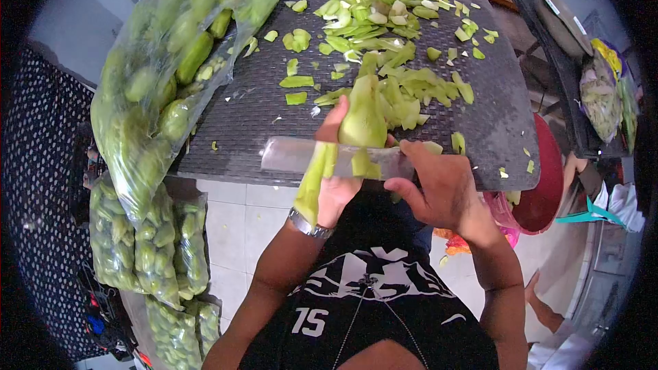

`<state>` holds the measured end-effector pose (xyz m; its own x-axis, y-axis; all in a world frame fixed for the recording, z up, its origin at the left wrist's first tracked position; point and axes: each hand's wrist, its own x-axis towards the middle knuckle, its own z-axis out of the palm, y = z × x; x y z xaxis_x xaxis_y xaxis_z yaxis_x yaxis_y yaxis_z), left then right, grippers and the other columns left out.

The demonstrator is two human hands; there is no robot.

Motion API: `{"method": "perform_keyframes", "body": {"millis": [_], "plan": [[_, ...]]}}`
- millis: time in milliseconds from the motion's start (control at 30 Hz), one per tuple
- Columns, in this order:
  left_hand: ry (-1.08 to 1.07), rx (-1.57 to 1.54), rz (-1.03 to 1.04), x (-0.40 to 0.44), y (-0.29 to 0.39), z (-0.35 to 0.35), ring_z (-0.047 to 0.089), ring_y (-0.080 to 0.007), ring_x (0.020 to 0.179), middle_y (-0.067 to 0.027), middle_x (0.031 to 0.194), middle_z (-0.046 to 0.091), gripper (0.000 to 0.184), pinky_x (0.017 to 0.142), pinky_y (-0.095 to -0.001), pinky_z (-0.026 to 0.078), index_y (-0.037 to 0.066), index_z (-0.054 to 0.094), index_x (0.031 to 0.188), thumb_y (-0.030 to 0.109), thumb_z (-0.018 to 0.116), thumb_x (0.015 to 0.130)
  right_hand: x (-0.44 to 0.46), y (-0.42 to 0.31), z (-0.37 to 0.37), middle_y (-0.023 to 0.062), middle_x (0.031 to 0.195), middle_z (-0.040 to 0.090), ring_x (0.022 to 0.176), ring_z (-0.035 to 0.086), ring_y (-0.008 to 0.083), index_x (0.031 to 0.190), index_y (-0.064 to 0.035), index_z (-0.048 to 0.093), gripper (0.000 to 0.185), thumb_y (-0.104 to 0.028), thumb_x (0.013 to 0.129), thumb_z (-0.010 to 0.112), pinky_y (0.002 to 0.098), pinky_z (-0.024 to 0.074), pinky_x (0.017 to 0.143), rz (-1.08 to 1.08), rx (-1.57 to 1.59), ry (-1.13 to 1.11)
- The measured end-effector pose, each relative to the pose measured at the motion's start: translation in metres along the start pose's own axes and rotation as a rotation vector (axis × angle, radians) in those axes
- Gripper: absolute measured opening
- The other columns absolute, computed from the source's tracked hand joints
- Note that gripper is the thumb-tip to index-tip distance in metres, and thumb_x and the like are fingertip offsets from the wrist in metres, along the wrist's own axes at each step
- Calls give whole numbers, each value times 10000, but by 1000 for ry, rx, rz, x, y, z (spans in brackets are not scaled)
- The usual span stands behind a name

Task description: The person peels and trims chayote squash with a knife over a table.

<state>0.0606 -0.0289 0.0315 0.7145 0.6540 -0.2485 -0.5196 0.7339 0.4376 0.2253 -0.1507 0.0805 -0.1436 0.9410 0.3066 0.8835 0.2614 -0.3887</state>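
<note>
My left hand (338, 195), with a metal watch on its wrist, is closed around a pale, peeled green mango (364, 120) standing upright near the table's front edge. My right hand (439, 181) grips a broad-bladed knife (288, 156), its handle hidden by the fingers. The blade lies level, pointing left across the front of the mango and over my left palm. A long green slice (314, 181) hangs over the blade, and a smaller piece (365, 164) sits closer to my right hand. Beyond the mango is a heap of cut green slices (384, 14).
A large clear bag of whole green mangoes (157, 82) covers the left end of the dark woven-top table (233, 144). More filled bags (147, 247) stand below it. At right are a red tub (541, 178), a black rack (558, 75) with bagged produce, and another person's foot (545, 308).
</note>
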Motion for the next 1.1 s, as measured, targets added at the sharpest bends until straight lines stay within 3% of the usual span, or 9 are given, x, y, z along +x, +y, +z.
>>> {"method": "perform_keyframes", "body": {"millis": [100,300,400,500,700,800,933,1033,1100], "plan": [[167,-31,51,-3,-4,11,729,-283,945,-138,1118,727,499,851,-439,594,102,604,1353,478,555,1028,0,8,1,172,762,671,740,695,412,1137,-51,544,472,-478,968,651,505,531,614,17,-17,-18],[-87,140,123,-28,-12,0,726,-220,928,-111,1168,696,483,738,-379,611,90,581,1364,449,569,1041,8,34,-9,226,782,688,779,688,472,1196,-87,533,428,-437,980,649,540,544,653,225,65,-8],[10,208,148,-27,-12,7,725,-224,939,-114,1185,691,496,705,-377,615,93,578,1373,449,597,1028,13,30,-15,212,763,688,766,691,468,1196,-80,539,425,-435,985,640,540,541,648,276,112,-84],[154,-68,76,-16,-11,14,703,-248,1075,-149,1242,685,496,873,-433,587,134,535,1440,456,444,1074,5,17,-9,206,771,692,765,695,459,1175,-71,545,421,-435,985,641,538,535,641,87,109,-116],[8,15,16,-19,-3,0,713,-265,930,-151,1160,695,487,735,-427,591,98,552,1393,445,425,1076,9,24,-5,217,792,691,781,697,452,1157,-61,551,428,-440,981,645,525,530,642,56,22,-21],[13,166,115,-31,-8,8,732,-302,831,-140,1126,692,455,550,-376,586,61,580,1290,449,492,1069,14,46,-6,223,792,686,781,691,461,1165,-48,547,445,-440,980,647,524,529,646,138,-9,56],[14,61,18,-29,-2,12,723,-311,772,-152,1090,692,464,575,-382,607,54,572,1291,450,451,1083,19,66,-2,252,831,687,788,681,477,1160,-63,564,392,-417,1002,623,532,523,642,156,26,82],[8,-62,-82,-38,5,14,717,-300,814,-146,1101,692,497,653,-416,617,57,570,1313,479,452,1080,21,97,3,247,824,671,714,686,442,1134,-59,560,377,-423,1038,577,509,523,644,284,61,133],[112,-25,-26,-34,5,15,711,-291,862,-135,1100,695,516,708,-440,614,63,568,1325,499,450,1078,22,107,5,135,709,595,633,631,290,1093,-48,561,364,-410,1068,540,407,470,588,450,291,51]]}}
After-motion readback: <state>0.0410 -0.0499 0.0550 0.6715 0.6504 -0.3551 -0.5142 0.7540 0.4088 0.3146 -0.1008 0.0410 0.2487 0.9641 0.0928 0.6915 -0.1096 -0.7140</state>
